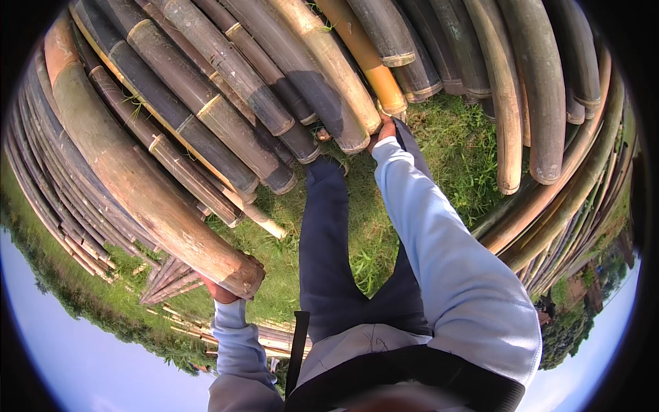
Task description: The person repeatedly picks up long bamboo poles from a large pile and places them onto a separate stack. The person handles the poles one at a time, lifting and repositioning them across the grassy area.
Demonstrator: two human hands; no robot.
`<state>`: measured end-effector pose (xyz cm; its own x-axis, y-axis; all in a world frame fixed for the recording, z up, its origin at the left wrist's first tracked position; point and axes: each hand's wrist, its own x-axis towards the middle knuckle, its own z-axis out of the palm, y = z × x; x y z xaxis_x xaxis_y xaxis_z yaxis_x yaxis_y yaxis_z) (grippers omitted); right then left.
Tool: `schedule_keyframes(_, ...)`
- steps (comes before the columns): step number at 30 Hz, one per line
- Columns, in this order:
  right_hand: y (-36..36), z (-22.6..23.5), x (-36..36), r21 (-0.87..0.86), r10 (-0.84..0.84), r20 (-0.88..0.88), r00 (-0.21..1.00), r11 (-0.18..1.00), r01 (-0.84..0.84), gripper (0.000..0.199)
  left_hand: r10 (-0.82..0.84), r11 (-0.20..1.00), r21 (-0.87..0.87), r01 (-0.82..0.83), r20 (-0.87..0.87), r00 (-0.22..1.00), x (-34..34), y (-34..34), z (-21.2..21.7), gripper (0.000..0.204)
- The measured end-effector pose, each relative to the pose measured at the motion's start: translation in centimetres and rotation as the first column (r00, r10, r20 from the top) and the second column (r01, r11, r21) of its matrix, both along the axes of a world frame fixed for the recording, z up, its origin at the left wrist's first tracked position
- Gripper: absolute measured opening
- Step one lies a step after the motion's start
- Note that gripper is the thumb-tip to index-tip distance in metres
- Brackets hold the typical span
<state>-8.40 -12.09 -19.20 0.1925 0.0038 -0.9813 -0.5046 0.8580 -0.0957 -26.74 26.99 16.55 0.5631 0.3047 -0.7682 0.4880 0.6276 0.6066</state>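
A thick brown bamboo pole [130, 172] runs from the upper left down to its cut end near the lower middle. My left hand [220, 290] grips that end from below. My right hand [384, 130] reaches forward in a light blue sleeve and rests at the cut end of a tan bamboo pole [329, 62] in the stack. Next to it lies an orange-yellow pole [367, 58]. My dark blue trouser legs [329, 240] stand on the grass between both hands.
Many dark and tan bamboo poles [206, 103] lie stacked across the top of the view. More curved poles [549, 199] line the right side. Green grass [453, 158] covers the ground. Thin split bamboo [168, 278] lies at the lower left.
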Motion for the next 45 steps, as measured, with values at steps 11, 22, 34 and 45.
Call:
schedule_keyframes(11,3.5,6.4,-2.0,-0.177,-0.019,-0.002,1.0,0.984,0.019,0.038,0.219,0.976,-0.014,-0.219,0.008,0.976,2.2,-1.4,-1.8,0.057)
schedule_keyframes(22,1.2,14.1,0.1,0.218,0.458,-0.196,0.867,0.882,-0.417,0.037,0.204,0.979,0.023,-0.204,-0.052,0.977,10.2,-10.4,-3.3,0.069)
schedule_keyframes(34,1.5,16.3,0.6,0.189,0.387,-0.074,0.919,0.91,-0.368,0.041,0.13,0.969,-0.157,-0.192,-0.338,0.932,7.9,-9.5,-7.5,0.096)
schedule_keyframes(45,1.9,37.0,0.3,0.335,0.462,-0.008,0.887,0.837,-0.433,0.043,-0.201,0.979,0.046,0.198,0.08,0.976,18.5,-23.4,0.7,0.058)
